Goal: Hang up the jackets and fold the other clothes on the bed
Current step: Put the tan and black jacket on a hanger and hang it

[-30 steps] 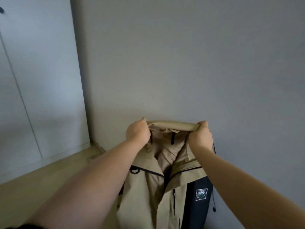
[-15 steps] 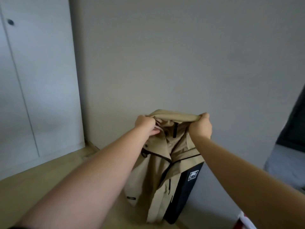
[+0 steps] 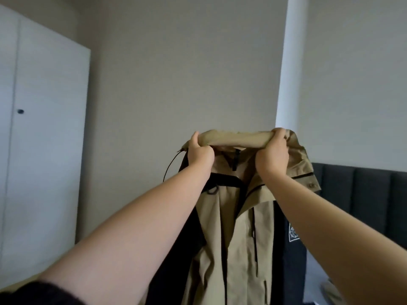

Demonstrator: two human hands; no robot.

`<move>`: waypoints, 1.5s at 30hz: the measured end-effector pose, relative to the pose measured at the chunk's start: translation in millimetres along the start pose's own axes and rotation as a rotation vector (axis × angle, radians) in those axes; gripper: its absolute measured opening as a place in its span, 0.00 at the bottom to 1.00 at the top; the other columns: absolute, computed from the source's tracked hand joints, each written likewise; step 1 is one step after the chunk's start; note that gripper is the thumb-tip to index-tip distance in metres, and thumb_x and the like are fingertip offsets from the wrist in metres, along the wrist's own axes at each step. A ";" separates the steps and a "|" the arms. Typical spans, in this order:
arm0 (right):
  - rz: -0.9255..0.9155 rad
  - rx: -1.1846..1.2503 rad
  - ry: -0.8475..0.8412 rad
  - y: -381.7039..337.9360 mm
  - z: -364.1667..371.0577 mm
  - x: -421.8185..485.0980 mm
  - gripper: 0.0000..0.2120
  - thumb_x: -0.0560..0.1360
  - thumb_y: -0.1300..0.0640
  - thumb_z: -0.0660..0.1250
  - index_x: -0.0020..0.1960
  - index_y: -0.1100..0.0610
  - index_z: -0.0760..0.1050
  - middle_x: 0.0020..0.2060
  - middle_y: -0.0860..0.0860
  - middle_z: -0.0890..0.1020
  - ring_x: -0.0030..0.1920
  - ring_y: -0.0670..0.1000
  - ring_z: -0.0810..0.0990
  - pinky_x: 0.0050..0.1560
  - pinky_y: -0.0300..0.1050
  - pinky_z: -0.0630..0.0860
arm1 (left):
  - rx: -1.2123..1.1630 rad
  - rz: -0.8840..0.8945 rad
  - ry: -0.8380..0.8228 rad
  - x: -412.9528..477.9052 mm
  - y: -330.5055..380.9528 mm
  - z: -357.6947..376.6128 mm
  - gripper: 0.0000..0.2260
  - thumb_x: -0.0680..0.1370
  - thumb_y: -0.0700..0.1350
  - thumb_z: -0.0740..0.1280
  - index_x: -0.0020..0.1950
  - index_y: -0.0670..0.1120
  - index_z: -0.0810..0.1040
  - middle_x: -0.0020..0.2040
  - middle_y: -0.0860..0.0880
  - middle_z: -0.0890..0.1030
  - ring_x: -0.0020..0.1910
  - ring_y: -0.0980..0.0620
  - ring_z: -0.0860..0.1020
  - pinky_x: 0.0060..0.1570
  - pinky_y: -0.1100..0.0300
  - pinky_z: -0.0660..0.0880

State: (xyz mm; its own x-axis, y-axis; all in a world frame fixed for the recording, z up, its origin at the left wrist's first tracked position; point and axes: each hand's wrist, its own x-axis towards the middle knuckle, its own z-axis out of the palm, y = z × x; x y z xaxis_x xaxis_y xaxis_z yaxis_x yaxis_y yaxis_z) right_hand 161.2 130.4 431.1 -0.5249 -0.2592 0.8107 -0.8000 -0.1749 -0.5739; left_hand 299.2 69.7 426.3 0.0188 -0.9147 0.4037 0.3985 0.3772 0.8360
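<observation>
Holding the tan jacket (image 3: 229, 238) up by its rolled collar (image 3: 233, 139), left hand (image 3: 199, 154) and right hand (image 3: 272, 155) curled tight round it, rest dangling below. Hang-up step probably, next needs finding a hanger, none in sight

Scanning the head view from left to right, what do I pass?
Wardrobe knob → left hand → jacket, gripped by both hands → right hand → headboard.

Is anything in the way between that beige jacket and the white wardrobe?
Nothing visible stands in the gap, but the wardrobe door is shut, and the left hand and right hand both grip the jacket.
</observation>
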 end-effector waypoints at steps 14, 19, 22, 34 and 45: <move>-0.015 -0.565 0.046 140.5 -117.0 9.4 0.21 0.72 0.66 0.58 0.65 0.62 0.63 0.58 0.62 0.74 0.63 0.62 0.70 0.75 0.59 0.45 | 0.395 -0.016 -0.288 -74.0 -97.3 128.1 0.29 0.80 0.37 0.53 0.78 0.55 0.50 0.75 0.50 0.63 0.69 0.47 0.68 0.52 0.61 0.64; 0.232 -0.544 -0.223 253.1 -104.2 -29.1 0.30 0.72 0.65 0.59 0.73 0.59 0.55 0.68 0.62 0.66 0.68 0.64 0.65 0.74 0.59 0.52 | 0.526 -0.280 -0.463 -88.2 -211.9 150.3 0.32 0.81 0.40 0.57 0.78 0.55 0.43 0.76 0.48 0.59 0.67 0.44 0.68 0.59 0.58 0.67; 0.346 -0.525 -0.383 313.0 -93.3 -63.8 0.40 0.73 0.67 0.60 0.78 0.52 0.43 0.76 0.54 0.56 0.75 0.60 0.55 0.76 0.57 0.49 | 0.595 -0.468 -0.677 -101.8 -283.5 149.5 0.41 0.78 0.41 0.63 0.76 0.60 0.34 0.75 0.44 0.61 0.64 0.40 0.72 0.59 0.49 0.73; 0.733 -0.911 -0.835 475.5 -104.6 -298.6 0.28 0.80 0.52 0.52 0.77 0.54 0.48 0.78 0.52 0.48 0.77 0.54 0.45 0.72 0.64 0.47 | 0.904 -0.664 -1.179 -253.2 -515.9 77.0 0.33 0.79 0.47 0.59 0.77 0.58 0.42 0.78 0.49 0.54 0.69 0.45 0.67 0.60 0.59 0.68; 0.756 -1.032 -0.988 503.1 -129.2 -444.8 0.32 0.80 0.44 0.45 0.77 0.51 0.35 0.77 0.56 0.39 0.77 0.55 0.39 0.74 0.57 0.42 | 1.313 -0.096 -1.400 -348.9 -567.6 -4.7 0.24 0.83 0.49 0.50 0.79 0.51 0.47 0.79 0.48 0.45 0.77 0.50 0.43 0.75 0.55 0.42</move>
State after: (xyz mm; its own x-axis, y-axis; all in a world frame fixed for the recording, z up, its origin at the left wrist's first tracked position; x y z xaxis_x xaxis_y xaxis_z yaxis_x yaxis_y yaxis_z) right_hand -45.4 280.4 -203.3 -0.8134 -0.5352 -0.2282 -0.5170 0.8447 -0.1383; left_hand 70.7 174.0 -190.9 -0.8649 -0.4370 -0.2468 -0.4980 0.8082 0.3142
